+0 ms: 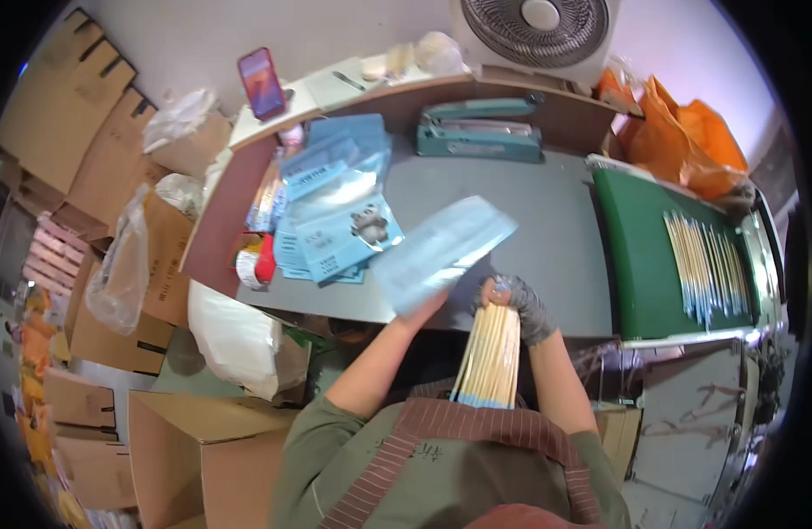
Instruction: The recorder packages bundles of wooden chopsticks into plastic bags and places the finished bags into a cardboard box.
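My left hand [430,304] grips the lower left end of a light-blue plastic packaging bag [445,251], slightly blurred; the bag hides most of the fingers. My right hand [531,310], in a grey glove with the fingertips showing, is closed round the top of a bundle of disposable chopsticks [490,357]. The pale wooden bundle hangs in front of my apron with its blue ends downward. Left of the raised bag lies a pile of blue printed bags [340,234], one bearing a panda picture.
A teal bag sealer [481,132] stands at the back of the grey table [547,229]. More chopsticks [707,269] lie on a green board [631,256] at right. A tape roll [251,264] sits at left. A fan [538,35], phone [263,84] and open carton [207,450] surround the table.
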